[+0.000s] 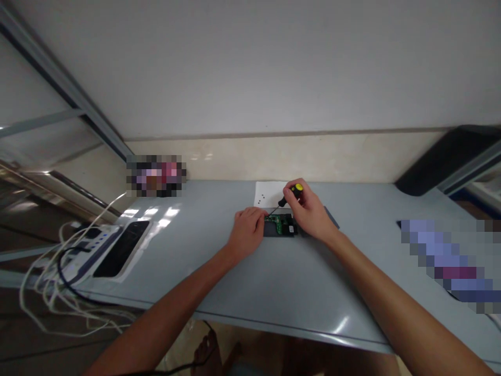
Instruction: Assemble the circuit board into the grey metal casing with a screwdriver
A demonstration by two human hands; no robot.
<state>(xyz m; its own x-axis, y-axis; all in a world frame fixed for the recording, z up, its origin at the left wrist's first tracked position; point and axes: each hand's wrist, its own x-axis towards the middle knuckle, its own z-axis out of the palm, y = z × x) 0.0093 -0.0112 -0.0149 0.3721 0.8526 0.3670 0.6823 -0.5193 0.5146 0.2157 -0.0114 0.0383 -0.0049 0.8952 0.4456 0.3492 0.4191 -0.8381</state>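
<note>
My right hand [309, 209] is closed around a screwdriver [291, 193] with a black and yellow handle. Its thin shaft slants down to the left, with the tip at the upper left of a green circuit board [278, 223]. The board sits in a dark, flat casing [270, 230] on the table. My left hand [249, 227] rests on the left end of the casing, fingers bent over its edge; its grip underneath is hidden. Behind the casing lies a white sheet [270, 190] with several small dark screws [261, 198]. A dark flat piece [332, 216] shows partly behind my right hand.
A black phone [123, 249] lies on the left side of the grey table [188, 240], beside a power strip [90, 256] and tangled white cables [50, 297]. Blurred-out items stand at the back left and right. A black object [442, 162] leans at the back right.
</note>
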